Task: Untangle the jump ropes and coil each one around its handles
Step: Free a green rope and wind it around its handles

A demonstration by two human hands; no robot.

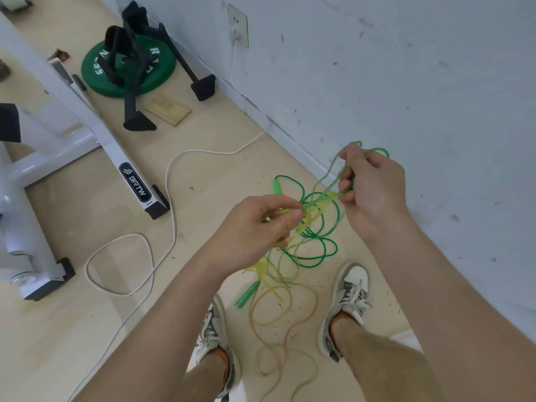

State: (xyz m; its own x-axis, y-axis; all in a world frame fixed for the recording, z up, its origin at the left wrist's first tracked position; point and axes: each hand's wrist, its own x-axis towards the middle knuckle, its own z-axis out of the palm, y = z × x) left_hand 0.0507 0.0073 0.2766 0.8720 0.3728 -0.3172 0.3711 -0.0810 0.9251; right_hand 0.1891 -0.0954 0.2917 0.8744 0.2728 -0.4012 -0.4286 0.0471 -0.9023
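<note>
- Tangled jump ropes (314, 220), dark green, pale green, yellow, tan, above green handle (246, 294).
- Left hand (258, 227) pinching yellow strands.
- Right hand (374, 184) gripping pale-green loops.

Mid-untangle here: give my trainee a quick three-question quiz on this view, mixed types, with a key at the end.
1. True or false: the left hand and the right hand each pinch strands of the tangled ropes.
2. The loose green handle shows: A) in the left hand's grip; B) low, below the left hand; C) above the right hand.
3. Fill in: the orange rope loops over the floor between the person's two ___.

Key: 1 true; 2 B; 3 shoes.
</note>
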